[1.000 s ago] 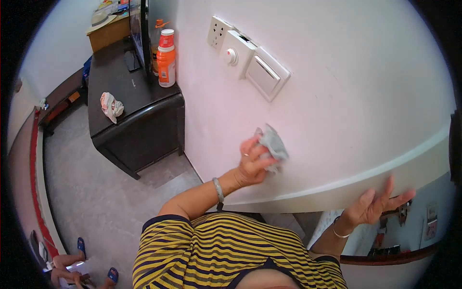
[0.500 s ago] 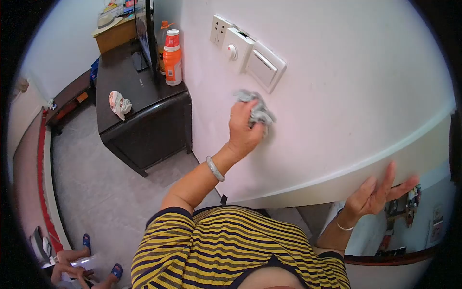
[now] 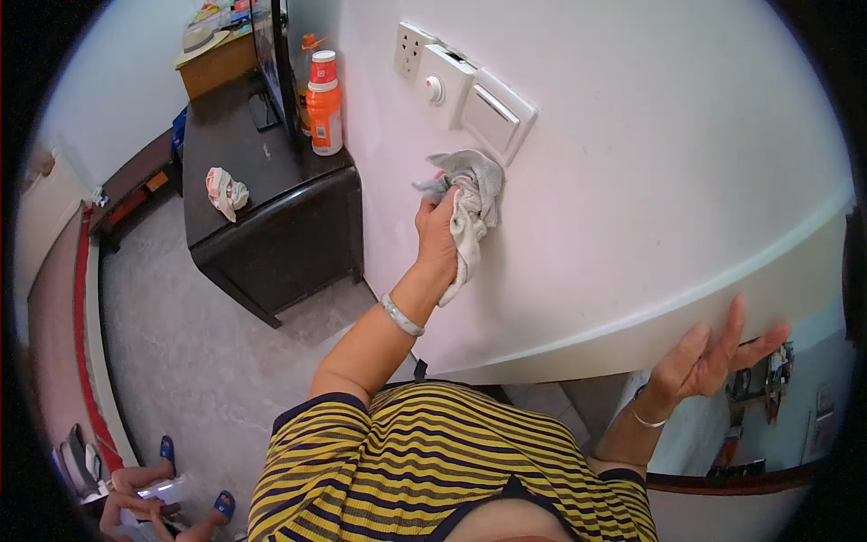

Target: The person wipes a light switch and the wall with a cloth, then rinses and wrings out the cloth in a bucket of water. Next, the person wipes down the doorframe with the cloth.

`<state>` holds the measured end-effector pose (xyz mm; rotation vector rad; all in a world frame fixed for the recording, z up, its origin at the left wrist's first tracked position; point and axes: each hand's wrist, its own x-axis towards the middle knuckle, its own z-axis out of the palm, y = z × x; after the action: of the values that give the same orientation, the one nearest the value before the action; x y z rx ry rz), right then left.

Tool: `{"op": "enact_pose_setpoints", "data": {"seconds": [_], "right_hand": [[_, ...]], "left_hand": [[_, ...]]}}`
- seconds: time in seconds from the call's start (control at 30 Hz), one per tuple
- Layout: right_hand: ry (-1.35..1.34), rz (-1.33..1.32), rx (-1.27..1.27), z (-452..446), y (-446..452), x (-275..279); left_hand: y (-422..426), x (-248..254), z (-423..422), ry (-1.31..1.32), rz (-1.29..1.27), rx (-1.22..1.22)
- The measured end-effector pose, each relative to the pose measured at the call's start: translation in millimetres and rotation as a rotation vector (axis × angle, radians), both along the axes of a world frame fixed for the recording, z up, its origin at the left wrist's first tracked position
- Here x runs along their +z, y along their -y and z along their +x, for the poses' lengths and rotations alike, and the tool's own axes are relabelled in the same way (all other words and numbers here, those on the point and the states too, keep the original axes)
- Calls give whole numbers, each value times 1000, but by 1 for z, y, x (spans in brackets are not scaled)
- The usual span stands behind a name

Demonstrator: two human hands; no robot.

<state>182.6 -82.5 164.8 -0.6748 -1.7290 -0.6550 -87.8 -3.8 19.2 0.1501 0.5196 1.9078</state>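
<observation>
Item, centre of the frame: one grey-white cloth (image 3: 488,181), bunched, its loose tail hanging beside the wrist, set close against the white wall (image 3: 623,190) just below the light switch (image 3: 498,117). Left hand (image 3: 438,235): grip closed about the cloth, fingertips mostly hidden in the folds; one pale bangle (image 3: 401,316) worn behind the wrist. Right hand (image 3: 694,366), right side of the frame: grip spread open, holding nothing, at the wall's edge; I cannot tell whether the fingertips touch. Upper centre: socket plate (image 3: 411,52), dial plate (image 3: 445,88) and switch, in a slanting row. Upper left: dark surface (image 3: 221,135), bearing one orange bottle (image 3: 325,119) and, near its front edge, one crumpled pale rag (image 3: 226,193). Lower left: another person's legs, with blue slippers (image 3: 223,504).
</observation>
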Motion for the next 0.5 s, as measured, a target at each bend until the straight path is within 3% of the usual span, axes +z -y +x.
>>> {"op": "enact_pose_setpoints", "data": {"seconds": [0.1, 0.2, 0.3, 0.4, 0.5], "right_hand": [[5, 19, -5, 0, 0, 1], [-12, 16, 28, -3, -2, 1], [-9, 8, 5, 0, -1, 0], [-7, -8, -22, -2, 2, 1], [-4, 5, -27, -2, 1, 2]], "left_hand": [[-14, -6, 10, -92, 44, 305], [-18, -19, 8, -905, -107, 761], [-2, -21, 12, -1489, 155, 940], [13, -13, 33, -1430, 143, 793], [9, -14, 36, -1436, 197, 860]]}}
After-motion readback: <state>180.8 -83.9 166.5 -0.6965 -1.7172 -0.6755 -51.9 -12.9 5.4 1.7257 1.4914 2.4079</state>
